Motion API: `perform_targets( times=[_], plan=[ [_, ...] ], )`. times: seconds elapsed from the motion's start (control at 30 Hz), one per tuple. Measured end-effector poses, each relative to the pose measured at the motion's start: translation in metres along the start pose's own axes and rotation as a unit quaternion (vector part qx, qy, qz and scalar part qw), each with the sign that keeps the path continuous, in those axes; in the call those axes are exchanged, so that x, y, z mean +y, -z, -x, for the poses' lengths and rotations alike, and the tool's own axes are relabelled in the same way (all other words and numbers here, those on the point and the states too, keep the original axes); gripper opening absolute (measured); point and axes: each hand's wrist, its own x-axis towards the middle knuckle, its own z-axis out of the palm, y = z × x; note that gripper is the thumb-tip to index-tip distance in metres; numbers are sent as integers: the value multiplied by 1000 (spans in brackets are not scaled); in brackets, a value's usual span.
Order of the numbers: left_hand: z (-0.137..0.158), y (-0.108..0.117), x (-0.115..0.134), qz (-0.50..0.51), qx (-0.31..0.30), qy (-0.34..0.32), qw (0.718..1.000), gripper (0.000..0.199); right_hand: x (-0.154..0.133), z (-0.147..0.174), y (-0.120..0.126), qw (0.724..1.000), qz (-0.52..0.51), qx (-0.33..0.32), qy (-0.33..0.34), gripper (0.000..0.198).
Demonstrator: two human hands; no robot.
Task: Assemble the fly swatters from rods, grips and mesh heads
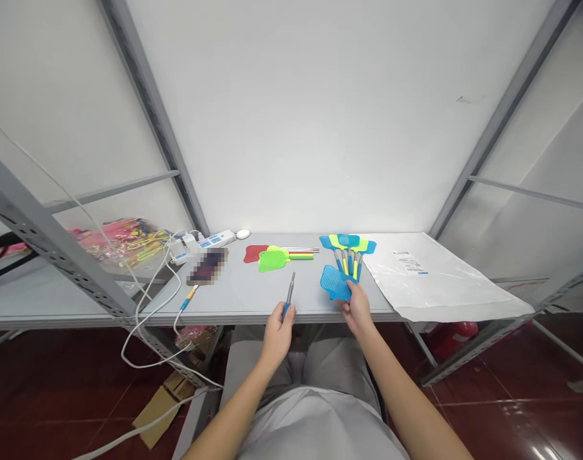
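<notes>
Near the front edge of the grey shelf table, my left hand is closed around the blue grip of a metal rod handle, its silver end pointing up and away. My right hand pinches a blue fly swatter head by its edge, apart from the rod. Just behind my right hand lies a fanned group of blue and yellow-green fly swatters with their grips toward me. Left of centre rest a green swatter head and a red swatter head, with several rods and coloured grips beside them.
A white plastic mailing bag covers the table's right side. On the left are a power strip, a blurred dark phone-like object, a white round object and looping white cables. Metal uprights flank the table.
</notes>
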Motion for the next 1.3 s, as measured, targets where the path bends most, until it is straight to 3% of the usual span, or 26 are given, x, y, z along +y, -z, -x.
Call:
perform_targets(
  times=[0.1, 0.27, 0.57, 0.73, 0.87, 1.0, 1.17, 1.3],
  plan=[
    [33, -16, -15, 0, 22, 11, 1000, 43, 1, 8, 0, 1000, 9, 9, 24, 37],
    [73, -24, -16, -24, -56, 11, 998, 39, 2, 24, -5, 995, 35, 20, 96, 29],
    [58, 23, 5, -136, -101, -35, 985, 31, 1, 75, -33, 964, 111, -17, 240, 38],
    [48, 41, 7, -199, -96, -75, 972, 28, -9, 81, -31, 947, 118, 44, 295, 40],
    [45, 49, 2, -242, -70, -86, 964, 29, -18, 74, -22, 945, 113, 90, 292, 33],
    [41, 55, -3, -277, -56, -101, 954, 33, -20, 75, -20, 952, 109, 94, 271, 31],
    [34, 61, -6, -294, -51, -142, 944, 31, -8, 83, -22, 953, 106, 86, 269, 30],
    [31, 70, -14, -284, -32, -147, 947, 31, 7, 82, -15, 959, 94, 121, 237, 27]
  ],
)
